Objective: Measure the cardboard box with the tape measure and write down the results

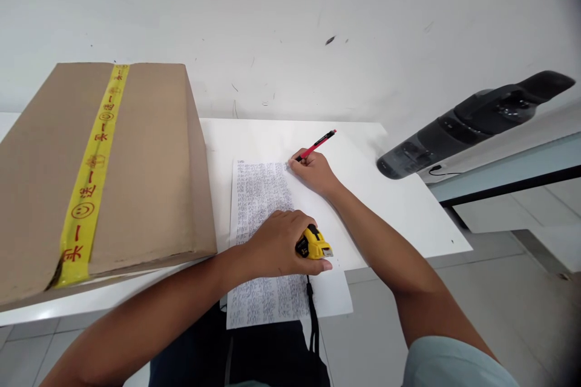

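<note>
My left hand (285,245) is wrapped round a yellow and black tape measure (316,243), whose black strap (312,308) hangs below the wrist. That hand lies over a sheet of paper (261,302) covered in rows of dense handwriting along its left part. In my right hand (315,170) is a red and black pen (320,143), its clicker end pointing up and to the right. The pen's tip is hidden by my fingers, near the top of the paper. The paper's lower end hangs past the table's front edge.
A large cardboard box (149,151) with yellow tape (97,151) stands on the white table (363,205) at the left. On the right, a black cylindrical device (454,127) stands at the table's edge. A white wall (281,30) rises behind.
</note>
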The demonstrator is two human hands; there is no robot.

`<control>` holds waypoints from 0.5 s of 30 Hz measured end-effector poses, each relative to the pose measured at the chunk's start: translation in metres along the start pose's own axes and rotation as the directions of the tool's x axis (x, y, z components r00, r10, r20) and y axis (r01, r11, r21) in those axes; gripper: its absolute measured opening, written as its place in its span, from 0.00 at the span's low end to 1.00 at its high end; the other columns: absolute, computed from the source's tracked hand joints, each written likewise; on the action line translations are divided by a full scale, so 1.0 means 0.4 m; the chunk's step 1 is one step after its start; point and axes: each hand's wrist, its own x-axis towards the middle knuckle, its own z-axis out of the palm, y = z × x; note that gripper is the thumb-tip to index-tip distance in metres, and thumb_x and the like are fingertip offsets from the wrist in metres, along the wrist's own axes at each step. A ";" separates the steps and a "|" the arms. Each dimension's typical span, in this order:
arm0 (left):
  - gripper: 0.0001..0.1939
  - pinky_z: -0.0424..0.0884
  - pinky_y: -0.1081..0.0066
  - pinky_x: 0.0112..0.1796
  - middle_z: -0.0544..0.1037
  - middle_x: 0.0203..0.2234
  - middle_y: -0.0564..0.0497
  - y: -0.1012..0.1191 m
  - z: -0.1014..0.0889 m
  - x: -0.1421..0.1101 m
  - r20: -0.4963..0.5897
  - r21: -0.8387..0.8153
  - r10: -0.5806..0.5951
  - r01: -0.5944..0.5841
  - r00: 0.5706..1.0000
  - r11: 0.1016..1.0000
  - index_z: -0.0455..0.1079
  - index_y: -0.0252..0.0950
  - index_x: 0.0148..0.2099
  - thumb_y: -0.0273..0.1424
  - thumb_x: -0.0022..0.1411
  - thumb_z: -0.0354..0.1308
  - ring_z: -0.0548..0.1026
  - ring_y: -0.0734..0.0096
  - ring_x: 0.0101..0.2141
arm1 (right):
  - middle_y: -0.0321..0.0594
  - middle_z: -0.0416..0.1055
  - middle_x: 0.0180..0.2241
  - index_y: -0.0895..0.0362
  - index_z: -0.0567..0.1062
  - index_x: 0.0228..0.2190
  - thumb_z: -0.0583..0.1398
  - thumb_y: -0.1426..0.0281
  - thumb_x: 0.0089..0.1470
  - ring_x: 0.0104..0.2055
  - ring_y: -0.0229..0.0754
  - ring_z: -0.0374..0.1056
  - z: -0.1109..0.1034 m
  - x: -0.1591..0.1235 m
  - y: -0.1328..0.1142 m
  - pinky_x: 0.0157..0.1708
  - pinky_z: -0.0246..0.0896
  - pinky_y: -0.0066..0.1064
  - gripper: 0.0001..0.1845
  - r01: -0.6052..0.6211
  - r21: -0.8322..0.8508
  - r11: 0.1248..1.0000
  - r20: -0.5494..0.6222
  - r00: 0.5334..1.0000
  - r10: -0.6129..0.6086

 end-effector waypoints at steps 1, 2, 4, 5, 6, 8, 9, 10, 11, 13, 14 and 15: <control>0.27 0.67 0.55 0.51 0.77 0.42 0.48 0.000 0.000 0.000 0.001 -0.002 -0.003 0.003 1.000 1.000 0.67 0.40 0.46 0.50 0.53 0.70 0.74 0.57 0.44 | 0.30 0.62 0.19 0.56 0.74 0.25 0.62 0.66 0.49 0.23 0.35 0.55 0.000 0.000 -0.001 0.25 0.48 0.30 0.06 -0.001 -0.001 1.000 -0.001 1.000 0.001; 0.27 0.67 0.55 0.50 0.77 0.42 0.48 0.000 -0.001 0.000 0.002 -0.003 -0.003 0.003 1.000 1.000 0.67 0.39 0.46 0.50 0.53 0.70 0.74 0.57 0.44 | 0.30 0.62 0.19 0.56 0.74 0.25 0.62 0.66 0.49 0.23 0.35 0.55 0.000 0.000 -0.001 0.24 0.48 0.30 0.06 0.000 0.000 1.000 -0.002 1.000 0.000; 0.28 0.67 0.54 0.51 0.77 0.42 0.48 -0.001 0.000 0.000 0.002 -0.002 0.002 -0.002 1.000 1.000 0.67 0.39 0.47 0.50 0.53 0.70 0.74 0.57 0.43 | 0.30 0.61 0.19 0.56 0.74 0.25 0.62 0.66 0.48 0.23 0.34 0.55 -0.001 -0.001 -0.001 0.24 0.47 0.30 0.06 0.001 0.003 1.000 -0.005 1.000 -0.001; 0.28 0.67 0.54 0.51 0.77 0.42 0.48 -0.002 0.000 0.000 0.001 0.000 0.004 -0.004 1.000 1.000 0.67 0.40 0.47 0.51 0.53 0.70 0.74 0.58 0.43 | 0.30 0.61 0.19 0.56 0.74 0.25 0.62 0.66 0.48 0.23 0.34 0.54 -0.001 -0.002 -0.001 0.24 0.47 0.30 0.07 0.000 0.006 1.000 -0.010 1.000 0.000; 0.28 0.67 0.54 0.51 0.77 0.42 0.49 -0.002 0.001 0.000 -0.002 0.001 0.005 -0.005 1.000 1.000 0.67 0.40 0.47 0.51 0.53 0.70 0.74 0.58 0.43 | 0.30 0.61 0.18 0.56 0.74 0.25 0.62 0.65 0.49 0.22 0.34 0.54 -0.001 -0.003 0.000 0.24 0.47 0.30 0.07 -0.001 0.010 1.000 -0.019 1.000 0.001; 0.28 0.67 0.54 0.51 0.77 0.42 0.48 -0.003 0.001 -0.001 -0.006 0.002 0.004 -0.004 1.000 1.000 0.67 0.39 0.47 0.51 0.53 0.69 0.74 0.58 0.43 | 0.30 0.61 0.18 0.56 0.73 0.26 0.61 0.64 0.50 0.22 0.34 0.54 -0.001 -0.005 0.003 0.23 0.47 0.30 0.08 -0.002 0.018 1.000 -0.045 0.999 0.003; 0.28 0.68 0.55 0.51 0.77 0.42 0.48 -0.002 0.001 -0.001 -0.006 0.002 0.003 -0.003 1.000 1.000 0.67 0.39 0.47 0.51 0.53 0.69 0.74 0.58 0.43 | 0.30 0.61 0.18 0.56 0.73 0.26 0.61 0.63 0.50 0.22 0.34 0.54 -0.001 -0.005 0.004 0.23 0.47 0.30 0.09 -0.001 0.019 1.000 -0.059 0.998 0.002; 0.27 0.68 0.55 0.51 0.77 0.43 0.48 -0.001 0.001 -0.001 -0.006 0.002 0.003 -0.003 1.000 1.000 0.67 0.39 0.47 0.50 0.53 0.69 0.74 0.58 0.43 | 0.30 0.61 0.18 0.56 0.73 0.27 0.61 0.63 0.50 0.22 0.34 0.54 -0.001 -0.006 0.005 0.24 0.47 0.30 0.09 0.002 0.019 1.000 -0.070 0.998 -0.001; 0.27 0.68 0.55 0.51 0.77 0.43 0.48 -0.001 0.000 -0.002 -0.005 0.002 0.005 -0.005 1.000 1.000 0.67 0.39 0.47 0.50 0.53 0.69 0.74 0.57 0.44 | 0.30 0.61 0.19 0.56 0.73 0.26 0.61 0.63 0.50 0.23 0.34 0.54 -0.001 -0.007 0.006 0.24 0.48 0.30 0.09 0.006 0.015 1.000 -0.077 0.997 -0.005; 0.27 0.68 0.55 0.51 0.77 0.43 0.48 0.001 0.000 -0.003 -0.005 0.002 0.012 -0.012 1.000 1.000 0.67 0.39 0.47 0.50 0.54 0.69 0.74 0.58 0.44 | 0.30 0.61 0.19 0.56 0.74 0.26 0.62 0.64 0.49 0.24 0.35 0.55 0.000 -0.008 0.006 0.25 0.48 0.30 0.08 0.014 0.005 1.000 -0.075 0.997 -0.014; 0.27 0.68 0.55 0.51 0.77 0.43 0.48 0.001 -0.001 -0.003 -0.007 0.002 0.013 -0.013 1.000 1.000 0.67 0.39 0.47 0.50 0.54 0.69 0.74 0.58 0.44 | 0.30 0.61 0.19 0.56 0.74 0.26 0.62 0.64 0.49 0.24 0.35 0.55 0.000 -0.008 0.005 0.25 0.49 0.30 0.08 0.016 0.000 1.000 -0.070 0.997 -0.016; 0.27 0.68 0.55 0.51 0.77 0.43 0.48 0.001 -0.001 -0.003 -0.008 0.002 0.014 -0.014 1.000 1.000 0.67 0.39 0.48 0.50 0.54 0.69 0.74 0.58 0.43 | 0.30 0.61 0.19 0.56 0.74 0.26 0.62 0.64 0.48 0.24 0.35 0.54 0.000 -0.009 0.004 0.25 0.49 0.30 0.08 0.018 -0.005 1.000 -0.065 0.998 -0.018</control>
